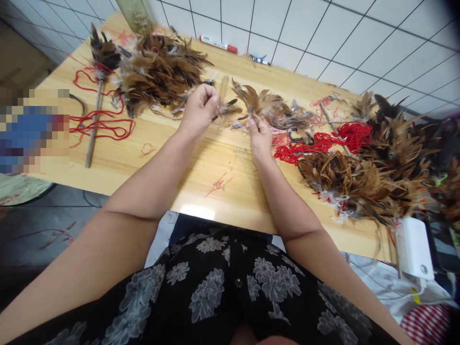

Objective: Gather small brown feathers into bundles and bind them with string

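My left hand [200, 108] is raised over the wooden table [201, 167], fingers pinched on a small feather [227, 104] at its quill. My right hand [260, 139] rests lower, fingers closed on a bunch of brown feathers [264, 106] that fans away from me. The two hands are close together near the table's middle. A heap of brown feathers [160, 72] lies beyond my left hand.
Red cord [325, 141] lies coiled right of my right hand, with another feather heap [362, 179] beyond it. A stick with a feather tip [95, 105] and looped red string [100, 122] lie at the left. A marker [218, 44] sits at the far edge, and a white box [413, 247] at the right.
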A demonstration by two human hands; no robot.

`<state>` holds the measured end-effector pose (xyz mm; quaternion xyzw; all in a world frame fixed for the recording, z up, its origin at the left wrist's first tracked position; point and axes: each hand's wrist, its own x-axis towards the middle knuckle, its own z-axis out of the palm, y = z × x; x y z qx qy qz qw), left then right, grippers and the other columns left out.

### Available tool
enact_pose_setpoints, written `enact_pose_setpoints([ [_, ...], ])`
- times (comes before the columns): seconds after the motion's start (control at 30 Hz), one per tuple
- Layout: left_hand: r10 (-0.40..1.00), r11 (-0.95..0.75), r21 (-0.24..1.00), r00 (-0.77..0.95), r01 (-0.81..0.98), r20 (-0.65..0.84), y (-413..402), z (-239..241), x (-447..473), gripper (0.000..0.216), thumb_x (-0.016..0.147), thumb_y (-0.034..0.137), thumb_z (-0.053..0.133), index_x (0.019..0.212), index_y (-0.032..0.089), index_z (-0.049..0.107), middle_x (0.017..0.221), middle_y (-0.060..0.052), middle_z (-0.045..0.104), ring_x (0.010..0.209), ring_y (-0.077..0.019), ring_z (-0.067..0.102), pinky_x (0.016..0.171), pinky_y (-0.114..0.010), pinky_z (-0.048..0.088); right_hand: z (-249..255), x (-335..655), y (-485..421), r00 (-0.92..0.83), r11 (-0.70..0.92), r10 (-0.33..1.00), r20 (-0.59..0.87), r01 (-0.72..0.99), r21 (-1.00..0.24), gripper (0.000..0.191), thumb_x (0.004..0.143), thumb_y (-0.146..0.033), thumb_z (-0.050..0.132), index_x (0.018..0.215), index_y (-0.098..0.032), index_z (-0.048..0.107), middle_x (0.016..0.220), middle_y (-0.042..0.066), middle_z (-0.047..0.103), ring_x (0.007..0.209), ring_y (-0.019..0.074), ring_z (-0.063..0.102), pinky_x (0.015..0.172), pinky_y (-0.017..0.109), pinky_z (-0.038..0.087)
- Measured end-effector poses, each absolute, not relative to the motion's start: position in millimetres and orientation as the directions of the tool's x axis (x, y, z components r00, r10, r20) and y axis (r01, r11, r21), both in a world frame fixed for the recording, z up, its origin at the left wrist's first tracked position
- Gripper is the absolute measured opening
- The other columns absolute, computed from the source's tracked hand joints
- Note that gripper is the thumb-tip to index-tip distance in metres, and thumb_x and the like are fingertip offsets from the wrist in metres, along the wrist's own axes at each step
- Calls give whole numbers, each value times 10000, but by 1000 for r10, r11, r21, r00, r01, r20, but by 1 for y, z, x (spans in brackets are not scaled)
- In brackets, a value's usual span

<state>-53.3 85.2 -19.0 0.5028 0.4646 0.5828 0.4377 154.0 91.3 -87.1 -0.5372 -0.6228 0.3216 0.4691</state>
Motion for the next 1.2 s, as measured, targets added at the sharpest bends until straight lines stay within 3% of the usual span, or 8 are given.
enact_pose_setpoints([
  [0.1, 988, -136, 979, -98, -151, 122, 87, -25, -45, 468, 1145, 454, 930, 955, 246, 557, 739, 36, 521, 828, -158, 676, 748, -283, 472, -82, 152, 87, 32, 194, 975, 219, 347, -918, 709, 1176, -841, 414, 904, -243, 681, 886, 23, 675, 993, 230, 723, 1106, 507, 663],
  [0.2, 992, -110, 963, -94, -246, 89, 88, -33, -42, 399, 1060, 325, 1007, 956, 235, 632, 759, 45, 610, 685, -122, 632, 639, -253, 440, -78, 150, 84, 45, 168, 980, 194, 331, -928, 692, 1177, -820, 444, 886, -242, 690, 859, 22, 674, 954, 230, 717, 1089, 508, 674],
  [0.37, 997, -64, 969, -57, -240, 51, 83, -29, -46, 415, 975, 254, 1068, 892, 228, 662, 777, 16, 695, 716, -150, 733, 619, -228, 508, -82, 149, 84, 22, 155, 984, 179, 397, -905, 669, 1180, -792, 475, 926, -231, 734, 871, 39, 703, 935, 241, 715, 1050, 496, 679],
  [0.67, 996, 49, 948, 83, -313, -25, 74, -16, -44, 404, 1020, 115, 964, 796, 192, 637, 770, 3, 729, 628, -102, 693, 584, -178, 535, -89, 152, 87, -40, 181, 982, 184, 475, -861, 711, 1180, -824, 429, 1056, -225, 791, 975, 57, 746, 1013, 253, 740, 1065, 497, 667],
  [0.93, 996, 83, 953, 63, -292, -67, 70, -18, -30, 426, 1035, 63, 942, 841, 208, 592, 703, 43, 659, 616, -111, 717, 603, -196, 534, -77, 144, 81, -10, 118, 992, 124, 380, -917, 635, 1111, -808, 620, 904, -223, 754, 847, 33, 691, 987, 261, 739, 1012, 465, 685],
  [1.2, 997, 74, 949, 49, -306, -62, 72, -19, -29, 430, 1031, 75, 940, 853, 216, 575, 746, 53, 641, 686, -117, 732, 671, -223, 578, -81, 143, 86, -52, 172, 985, 164, 340, -925, 670, 1060, -860, 673, 842, -227, 711, 815, 12, 614, 982, 228, 715, 990, 412, 667],
])
